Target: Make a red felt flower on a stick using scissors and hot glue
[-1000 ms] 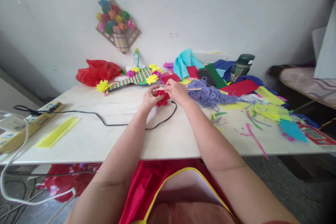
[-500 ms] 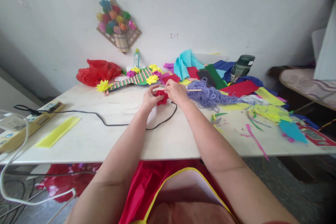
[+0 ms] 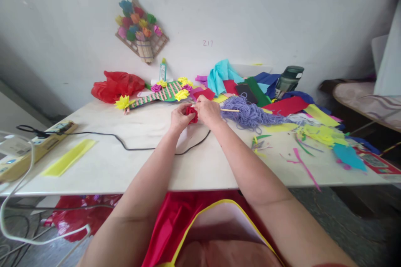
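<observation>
Over the middle of the table, my left hand (image 3: pixel 180 117) is closed around a red paper flower (image 3: pixel 192 114). My right hand (image 3: pixel 207 112) presses against the flower's right side, its fingers closed on a thin wooden stick (image 3: pixel 230 110) whose far end pokes out to the right. The fingertips partly cover the flower and hide the stick's other end. Just behind my hands lies a green decorated piece (image 3: pixel 163 93) with pale strips and yellow and magenta paper flowers along it.
A black cable (image 3: pixel 125 146) runs from the power strip (image 3: pixel 46 142) to beneath my hands. Purple yarn (image 3: pixel 250 112), coloured paper sheets (image 3: pixel 288 105) and a dark bottle (image 3: pixel 290 79) crowd the right. A yellow paper strip (image 3: pixel 69 157) lies left; a red plastic bag (image 3: pixel 117 85) sits behind.
My right hand and the stick have shifted slightly left and down. The red flower has turned a little and shows less between my fingers. Other things stay put.
</observation>
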The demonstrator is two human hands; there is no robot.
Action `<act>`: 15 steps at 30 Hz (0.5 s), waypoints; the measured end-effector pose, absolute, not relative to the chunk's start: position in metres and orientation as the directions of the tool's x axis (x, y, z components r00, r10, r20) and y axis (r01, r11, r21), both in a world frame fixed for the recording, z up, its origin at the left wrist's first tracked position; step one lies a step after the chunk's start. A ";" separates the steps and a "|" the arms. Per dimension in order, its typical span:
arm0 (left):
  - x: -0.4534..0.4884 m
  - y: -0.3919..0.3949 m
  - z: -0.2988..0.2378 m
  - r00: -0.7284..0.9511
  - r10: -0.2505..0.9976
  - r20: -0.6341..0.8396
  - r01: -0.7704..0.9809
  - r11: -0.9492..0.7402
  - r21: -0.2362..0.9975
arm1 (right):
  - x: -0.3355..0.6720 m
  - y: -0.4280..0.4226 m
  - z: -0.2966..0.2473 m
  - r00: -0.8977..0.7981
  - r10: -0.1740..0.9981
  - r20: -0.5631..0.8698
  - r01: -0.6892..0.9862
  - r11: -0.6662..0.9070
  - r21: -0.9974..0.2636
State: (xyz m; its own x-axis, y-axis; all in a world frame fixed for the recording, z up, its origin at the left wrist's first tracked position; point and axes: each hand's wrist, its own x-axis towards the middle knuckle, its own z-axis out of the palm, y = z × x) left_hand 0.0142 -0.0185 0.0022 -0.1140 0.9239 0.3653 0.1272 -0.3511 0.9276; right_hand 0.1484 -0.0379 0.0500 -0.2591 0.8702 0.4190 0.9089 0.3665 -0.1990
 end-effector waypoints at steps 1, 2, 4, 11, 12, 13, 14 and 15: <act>0.014 -0.018 0.002 -0.112 0.924 0.366 0.128 -0.352 0.927 | 0.148 -0.038 0.049 -0.263 0.869 0.419 0.908 0.370 -0.198; 0.013 -0.018 0.002 -0.108 0.925 0.363 0.125 -0.350 0.928 | 0.148 -0.038 0.049 -0.267 0.867 0.420 0.907 0.374 -0.195; 0.012 -0.019 0.002 -0.096 0.930 0.354 0.116 -0.343 0.932 | 0.149 -0.038 0.049 -0.283 0.861 0.423 0.905 0.386 -0.179; 0.007 -0.018 0.003 -0.070 0.950 0.303 0.121 -0.294 0.948 | 0.149 -0.048 0.058 -0.376 0.827 0.418 0.887 0.452 -0.096; 0.007 -0.018 0.004 -0.064 0.952 0.301 0.114 -0.293 0.949 | 0.150 -0.048 0.058 -0.385 0.821 0.420 0.884 0.459 -0.086; 0.007 -0.018 0.004 -0.059 0.952 0.300 0.106 -0.293 0.950 | 0.150 -0.048 0.058 -0.393 0.816 0.424 0.882 0.464 -0.076; 0.007 -0.018 0.004 -0.056 0.952 0.300 0.099 -0.294 0.951 | 0.151 -0.048 0.058 -0.399 0.811 0.428 0.881 0.468 -0.065; 0.007 -0.019 0.004 -0.052 0.952 0.301 0.091 -0.296 0.951 | 0.152 -0.047 0.057 -0.405 0.806 0.431 0.881 0.470 -0.053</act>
State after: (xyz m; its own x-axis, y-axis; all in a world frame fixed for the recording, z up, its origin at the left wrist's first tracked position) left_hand 0.0069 -0.0189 0.0044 -0.0522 0.9521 0.3012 0.0915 -0.2958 0.9508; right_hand 0.1518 -0.0470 0.0568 -0.4046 0.8064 0.4314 0.8810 0.4702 -0.0527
